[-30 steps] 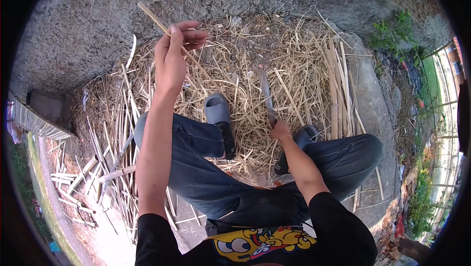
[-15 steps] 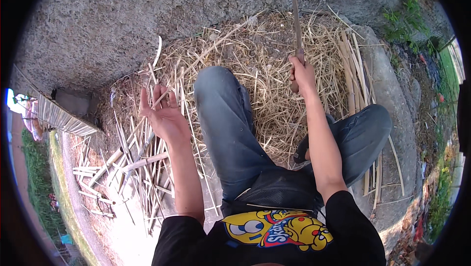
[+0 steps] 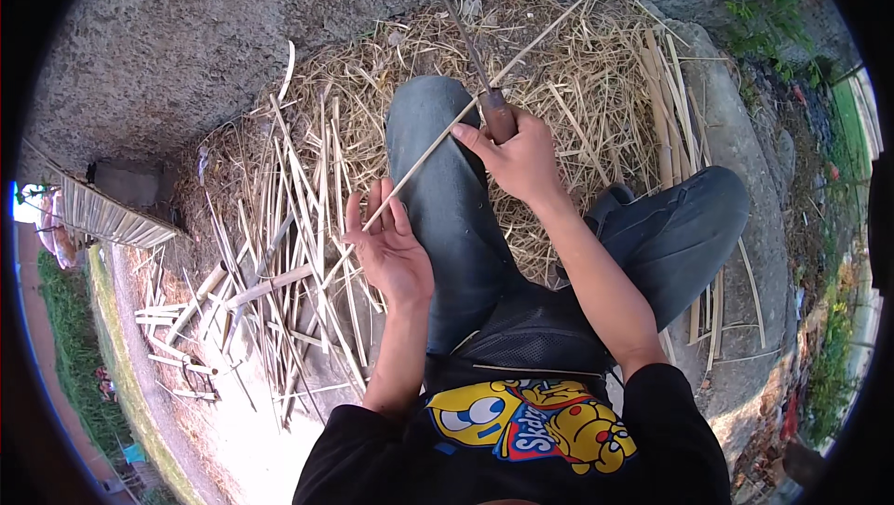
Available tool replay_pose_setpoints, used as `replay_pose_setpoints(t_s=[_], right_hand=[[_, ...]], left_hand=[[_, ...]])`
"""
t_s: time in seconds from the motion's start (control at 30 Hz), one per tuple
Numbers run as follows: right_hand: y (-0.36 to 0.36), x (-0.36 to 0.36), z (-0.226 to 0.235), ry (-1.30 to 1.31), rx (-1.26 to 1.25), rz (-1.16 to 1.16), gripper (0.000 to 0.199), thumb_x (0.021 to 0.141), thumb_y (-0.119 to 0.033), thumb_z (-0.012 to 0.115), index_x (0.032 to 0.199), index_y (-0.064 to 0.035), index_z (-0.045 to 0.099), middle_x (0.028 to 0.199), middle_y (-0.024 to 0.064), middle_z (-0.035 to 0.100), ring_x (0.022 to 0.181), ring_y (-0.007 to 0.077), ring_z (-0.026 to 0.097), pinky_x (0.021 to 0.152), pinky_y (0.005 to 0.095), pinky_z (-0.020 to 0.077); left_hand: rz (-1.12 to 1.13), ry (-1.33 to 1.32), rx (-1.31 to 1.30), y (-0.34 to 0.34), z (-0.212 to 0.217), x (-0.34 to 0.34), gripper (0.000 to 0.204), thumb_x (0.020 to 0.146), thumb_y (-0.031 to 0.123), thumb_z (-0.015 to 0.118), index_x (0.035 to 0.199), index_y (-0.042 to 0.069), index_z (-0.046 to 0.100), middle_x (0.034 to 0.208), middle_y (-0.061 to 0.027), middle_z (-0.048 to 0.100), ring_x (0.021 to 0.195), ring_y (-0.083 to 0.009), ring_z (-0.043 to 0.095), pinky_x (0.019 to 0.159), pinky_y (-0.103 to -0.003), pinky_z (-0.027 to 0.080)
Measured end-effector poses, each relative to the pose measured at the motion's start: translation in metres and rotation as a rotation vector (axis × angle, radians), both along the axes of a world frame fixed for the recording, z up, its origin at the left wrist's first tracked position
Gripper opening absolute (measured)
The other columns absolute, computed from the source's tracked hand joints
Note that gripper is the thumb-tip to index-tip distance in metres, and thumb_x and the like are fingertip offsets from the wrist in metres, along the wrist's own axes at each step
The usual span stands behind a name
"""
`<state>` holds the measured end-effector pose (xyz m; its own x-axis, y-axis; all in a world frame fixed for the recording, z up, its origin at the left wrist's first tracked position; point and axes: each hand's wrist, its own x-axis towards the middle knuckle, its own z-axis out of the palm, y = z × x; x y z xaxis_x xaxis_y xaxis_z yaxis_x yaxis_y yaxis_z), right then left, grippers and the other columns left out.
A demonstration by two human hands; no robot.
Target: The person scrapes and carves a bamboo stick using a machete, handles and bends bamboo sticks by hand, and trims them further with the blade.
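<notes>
My left hand (image 3: 399, 263) is palm up beside my raised knee, its fingers curled around a long thin bamboo strip (image 3: 430, 148). The strip slants from below that hand up across the knee toward the wall. My right hand (image 3: 523, 166) is closed around the dark wooden handle of a long knife (image 3: 499, 120). Its narrow blade points up and to the left, and the strip crosses the knife where blade and handle meet. The right thumb reaches out to the strip near my knee. Whether the blade's edge touches the strip, I cannot tell.
Thin shavings (image 3: 577, 123) cover the ground between my legs. Many split bamboo strips (image 3: 289, 226) lie in a loose pile at left, and several flat slats (image 3: 663, 123) at right. A rough grey wall (image 3: 233, 40) stands ahead; a slatted bamboo panel (image 3: 116, 212) is at far left.
My right hand has brought the knife left to the strip, the blade now tilting leftward. My left hand has moved right and slightly down, and the strip now slants farther right.
</notes>
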<state>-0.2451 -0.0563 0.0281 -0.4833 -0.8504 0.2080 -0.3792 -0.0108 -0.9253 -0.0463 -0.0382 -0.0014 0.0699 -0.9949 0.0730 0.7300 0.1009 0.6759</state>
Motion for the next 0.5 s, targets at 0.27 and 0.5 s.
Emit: replay_pose_setpoints(t_s=[0.27, 0.5], right_hand=[[-0.014, -0.006, -0.002, 0.063, 0.075, 0.056, 0.057, 0.074, -0.053, 0.085, 0.074, -0.0002, 0.062, 0.060, 0.0080, 0.059, 0.057, 0.0233, 0.061, 0.057, 0.0367, 0.0496], [-0.016, -0.006, -0.006, 0.156, -0.002, 0.061, 0.059, 0.076, -0.055, 0.084, 0.074, -0.0008, 0.061, 0.059, 0.0067, 0.057, 0.054, 0.0203, 0.058, 0.052, 0.0355, 0.0465]], left_hand=[[-0.570, -0.076, 0.306, 0.033, 0.010, 0.054, 0.057, 0.109, 0.045, 0.033, 0.135, -0.003, 0.051, 0.109, -0.0156, 0.070, 0.094, -0.0198, 0.067, 0.064, -0.027, 0.050], [0.116, -1.393, -0.700, 0.022, 0.094, 0.049, 0.026, 0.095, 0.015, 0.062, 0.111, -0.006, 0.065, 0.093, -0.0168, 0.072, 0.093, -0.0282, 0.066, 0.083, -0.037, 0.052]])
